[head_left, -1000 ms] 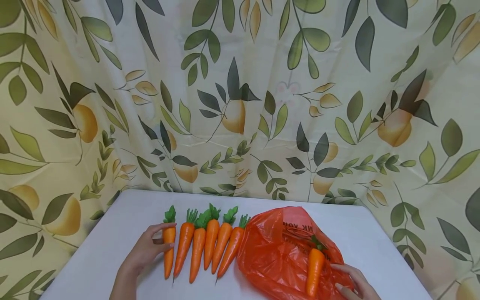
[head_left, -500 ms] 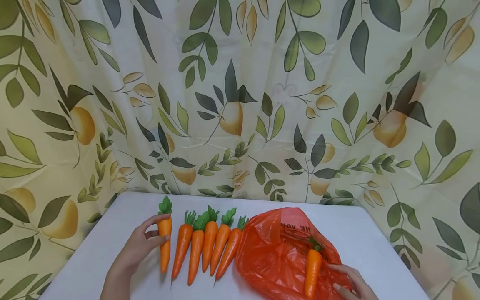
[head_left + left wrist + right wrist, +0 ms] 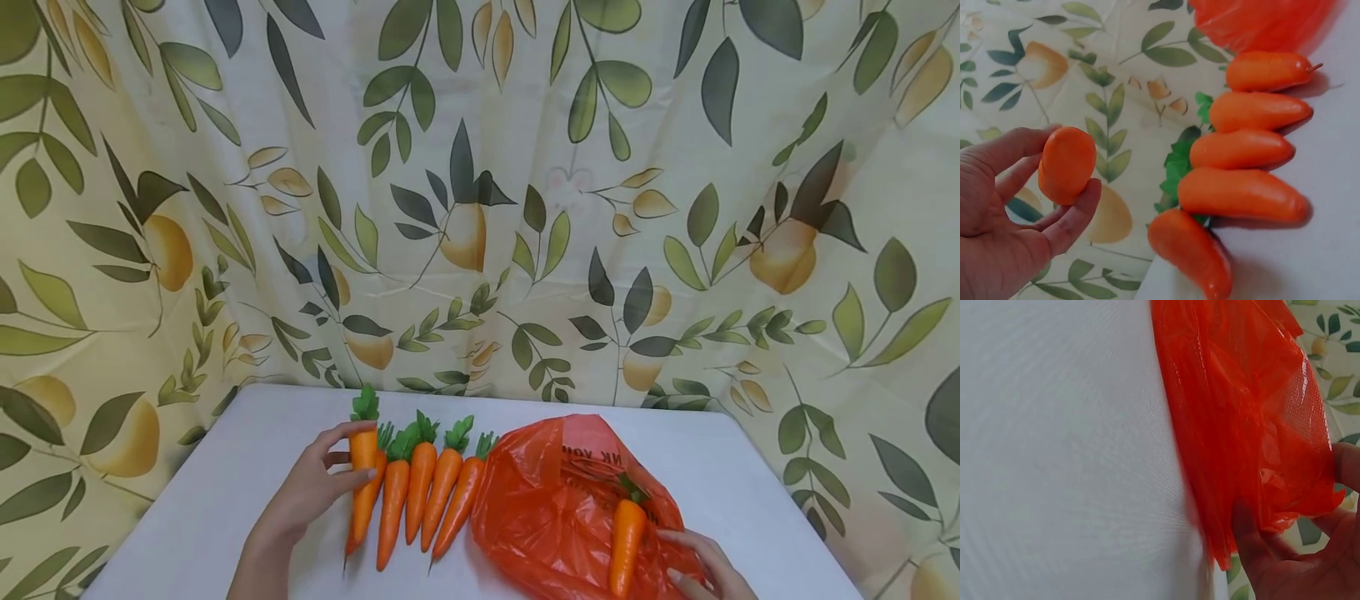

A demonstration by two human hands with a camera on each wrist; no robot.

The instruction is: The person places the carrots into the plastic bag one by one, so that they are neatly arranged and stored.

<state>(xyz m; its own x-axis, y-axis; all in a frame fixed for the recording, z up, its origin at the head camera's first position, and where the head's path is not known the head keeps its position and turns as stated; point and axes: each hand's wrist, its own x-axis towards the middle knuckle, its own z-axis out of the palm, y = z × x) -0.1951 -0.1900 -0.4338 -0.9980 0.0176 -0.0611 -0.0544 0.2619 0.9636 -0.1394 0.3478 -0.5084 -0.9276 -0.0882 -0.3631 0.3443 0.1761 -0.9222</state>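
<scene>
In the head view my left hand (image 3: pixel 322 475) pinches an orange carrot (image 3: pixel 363 446) with green leaves between thumb and fingers. It is upright and overlaps the leftmost carrot of a row. Seen from its tip, the held carrot (image 3: pixel 1067 165) appears raised in the left wrist view. My right hand (image 3: pixel 708 567) is at the right edge of a red plastic bag (image 3: pixel 540 500). In the right wrist view its thumb (image 3: pixel 1249 531) lies over the bag (image 3: pixel 1229 412) and other fingers are behind, gripping the edge. Another carrot (image 3: pixel 627 546) lies on the bag.
Several carrots (image 3: pixel 393 508) lie side by side on the white table (image 3: pixel 300 408), leaves toward the back, between my left hand and the bag. A curtain (image 3: pixel 480 250) printed with leaves and fruit hangs behind the table.
My left hand first lifts the carrot slightly and moves left, then carries it right, over the leftmost carrot in the row. The right hand and bag stay nearly still.
</scene>
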